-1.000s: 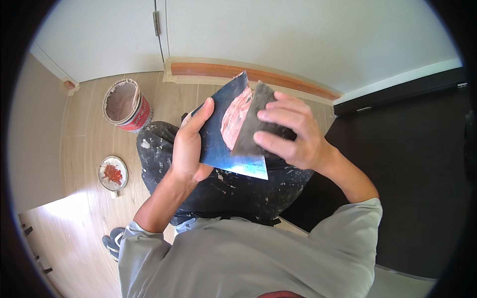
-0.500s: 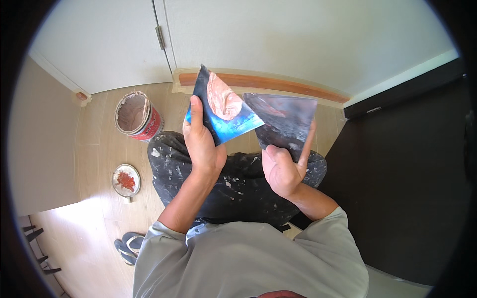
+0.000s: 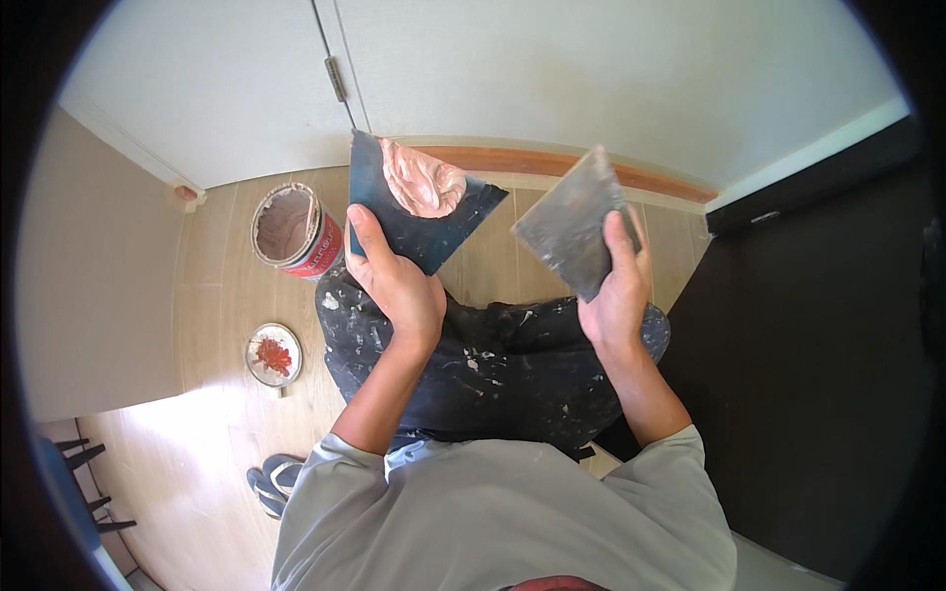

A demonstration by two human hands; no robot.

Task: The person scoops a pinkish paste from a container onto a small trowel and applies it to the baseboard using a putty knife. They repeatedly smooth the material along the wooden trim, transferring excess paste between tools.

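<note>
My left hand (image 3: 402, 295) is closed on a dark, flat putty spreader (image 3: 394, 231), its thumb lying over the face. A thick smear of pinkish filler (image 3: 426, 183) sits on the upper part of that blade. In my right hand (image 3: 619, 291) I grip a second flat spreader (image 3: 570, 225), grey and scuffed, tilted with one corner up. The two blades are apart, both held above my knees. Whether any filler clings to the right blade's far side is hidden.
An open red-labelled can (image 3: 296, 236) with pinkish filler inside stands on the wood floor at left. Nearer lies a round lid (image 3: 273, 355) with reddish paste, then flip-flops (image 3: 274, 483). Ahead, a reddish-brown strip (image 3: 552, 167) runs along the white wall's base. A black panel (image 3: 808, 345) is at right.
My right hand has moved right and turned its spreader, leaving a wider gap between the blades. The left spreader has shifted slightly left and tilted. The whole view has shifted a little.
</note>
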